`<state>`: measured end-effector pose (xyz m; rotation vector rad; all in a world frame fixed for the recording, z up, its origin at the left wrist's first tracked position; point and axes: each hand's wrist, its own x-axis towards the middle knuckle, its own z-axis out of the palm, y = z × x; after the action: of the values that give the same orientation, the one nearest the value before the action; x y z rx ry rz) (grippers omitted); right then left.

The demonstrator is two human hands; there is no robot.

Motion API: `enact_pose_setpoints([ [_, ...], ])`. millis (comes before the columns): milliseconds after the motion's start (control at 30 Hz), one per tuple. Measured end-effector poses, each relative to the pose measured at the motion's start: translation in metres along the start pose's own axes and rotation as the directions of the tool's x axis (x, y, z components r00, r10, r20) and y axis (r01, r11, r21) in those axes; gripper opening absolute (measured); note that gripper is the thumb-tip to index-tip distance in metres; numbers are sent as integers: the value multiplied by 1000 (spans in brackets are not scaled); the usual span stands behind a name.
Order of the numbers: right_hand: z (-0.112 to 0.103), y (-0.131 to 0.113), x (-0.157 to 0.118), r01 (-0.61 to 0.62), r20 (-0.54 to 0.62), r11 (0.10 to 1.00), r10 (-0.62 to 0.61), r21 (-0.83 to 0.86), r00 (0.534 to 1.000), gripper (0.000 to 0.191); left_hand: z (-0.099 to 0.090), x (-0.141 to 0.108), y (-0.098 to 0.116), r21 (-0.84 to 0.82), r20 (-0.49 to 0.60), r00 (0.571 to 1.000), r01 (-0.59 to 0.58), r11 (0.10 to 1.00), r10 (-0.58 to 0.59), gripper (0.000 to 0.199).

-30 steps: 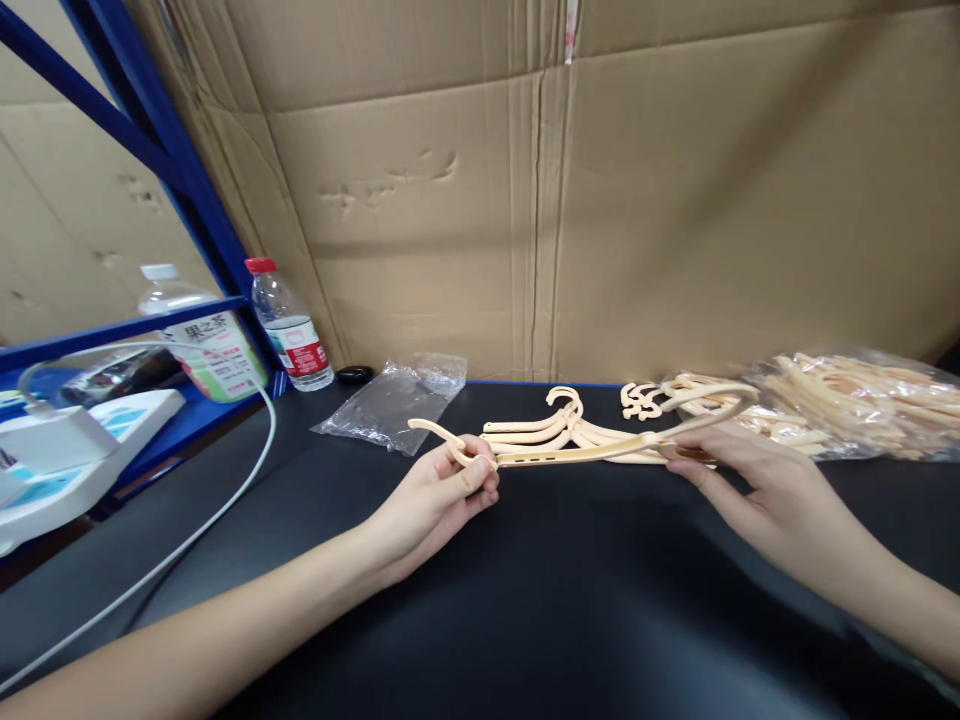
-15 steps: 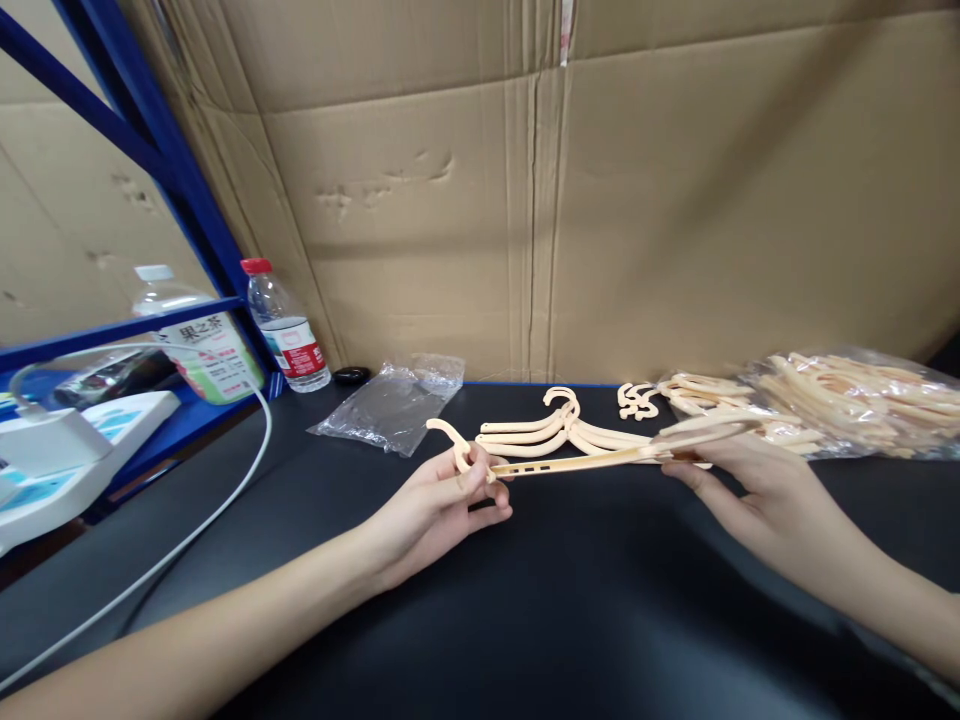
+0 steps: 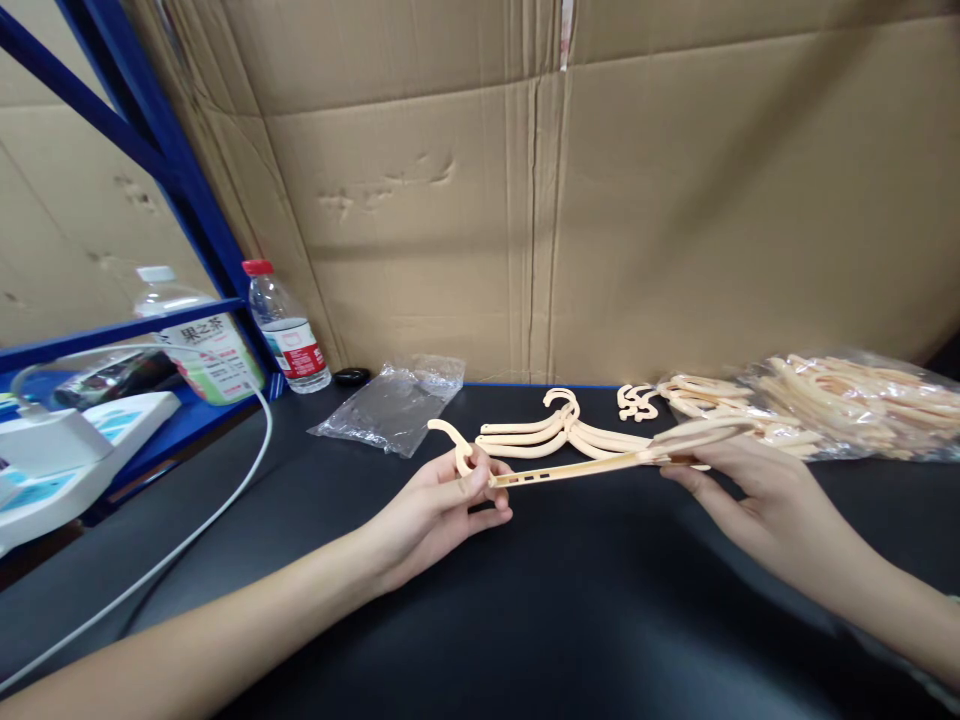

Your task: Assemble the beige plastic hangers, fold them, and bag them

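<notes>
Between my two hands a beige plastic clothes hanger (image 3: 585,467) is held up sideways above the black table. My left hand (image 3: 442,490) pinches a curved hanger hook (image 3: 448,436) at the slotted end of the long bar; whether the two are joined there, I cannot tell. The far end of the hanger lies in the closed fingers of my right hand (image 3: 757,490), which hide part of it. Just behind, several matching hangers (image 3: 525,437) lie stacked on the table with their hooks up. Loose hooks (image 3: 637,402) lie to the right of that stack.
At the back right, a clear bag (image 3: 862,400) holds more beige hanger parts. A crumpled clear plastic bag (image 3: 390,405), a red-capped bottle (image 3: 289,330) and a white cable (image 3: 225,515) are on the left. A power strip (image 3: 82,450) sits by the blue frame (image 3: 135,130). Cardboard (image 3: 420,200) stands behind.
The hanger's bar tilts slightly more, its left end a little lower beside the hook. Both hands keep their grip in nearly the same places.
</notes>
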<state>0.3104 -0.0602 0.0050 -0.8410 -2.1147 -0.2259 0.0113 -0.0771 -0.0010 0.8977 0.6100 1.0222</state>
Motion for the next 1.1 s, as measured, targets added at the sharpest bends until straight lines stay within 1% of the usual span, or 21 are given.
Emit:
enact_pose_setpoints([
  [167,2,0,-3,-19,-27,1000,19,11,999,13,0,1,-1,44,-32,999,-13,999,14,20],
  [400,5,-4,-2,-2,-7,999,2,37,1000,16,0,-1,-1,110,-98,994,-34,993,45,26],
  [600,6,-8,-3,5,3,999,-5,41,1000,16,2,-3,-1,132,-159,986,-37,991,58,34],
  [800,7,-10,-2,28,12,997,-29,71,999,19,1,-4,-1,160,-206,976,-34,987,67,35],
  [967,8,-13,-2,48,23,995,-50,91,998,22,0,-2,-1,173,-222,972,-42,984,81,37],
  [1100,10,-13,-4,45,7,993,-46,113,999,21,-1,-2,-1,186,-221,971,-48,981,90,37],
])
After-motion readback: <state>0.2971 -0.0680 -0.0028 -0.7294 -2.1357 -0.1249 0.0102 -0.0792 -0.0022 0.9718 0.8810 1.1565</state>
